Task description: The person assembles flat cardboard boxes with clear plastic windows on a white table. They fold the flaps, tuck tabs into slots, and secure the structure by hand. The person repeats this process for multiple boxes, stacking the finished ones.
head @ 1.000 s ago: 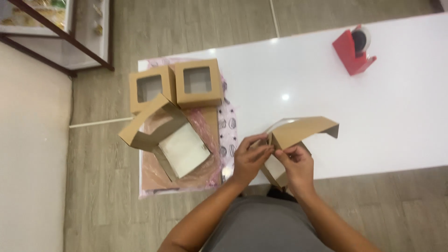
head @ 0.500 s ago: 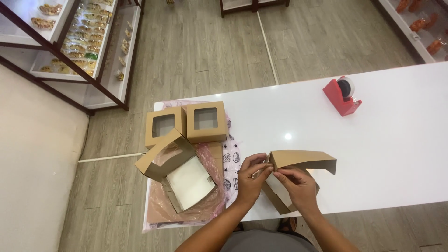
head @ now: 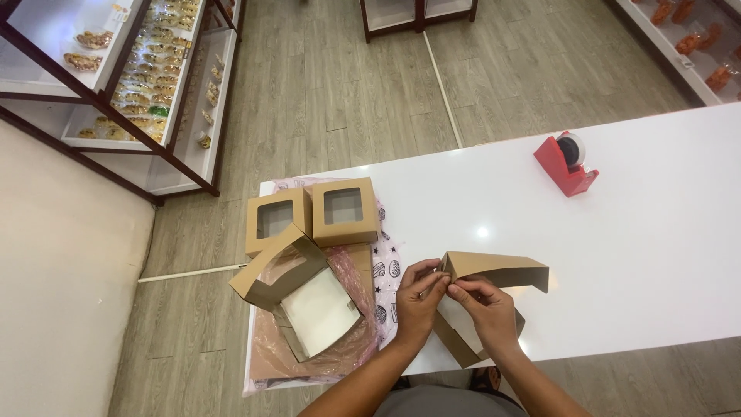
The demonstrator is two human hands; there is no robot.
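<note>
Both hands have stayed on the flat box, and the fold at its top corner looks a bit more pinched than half a second ago (the view has also slid, so more floor shows).

The table [head: 641,255] is white and big. At its left edge lies a pink bag [head: 340,351], crinkly and see-through. On the bag, near the front left corner, sits an open box [head: 297,297] with its lid tipped up and a white inside. Behind it, by the back left corner, two shut boxes with windows stand side by side, touching: the left box [head: 274,220] and the right box [head: 344,210].

The flat box [head: 498,272] is brown card, half folded, held just above the front edge of the table. The left hand [head: 419,297] pinches its top left corner, fingers closed tight on the card. The right hand [head: 485,309] grips the same corner from the other side, fingers closed on it too, and the two hands touch.

A red tape holder [head: 567,164] stands well apart, near the back edge.
</note>
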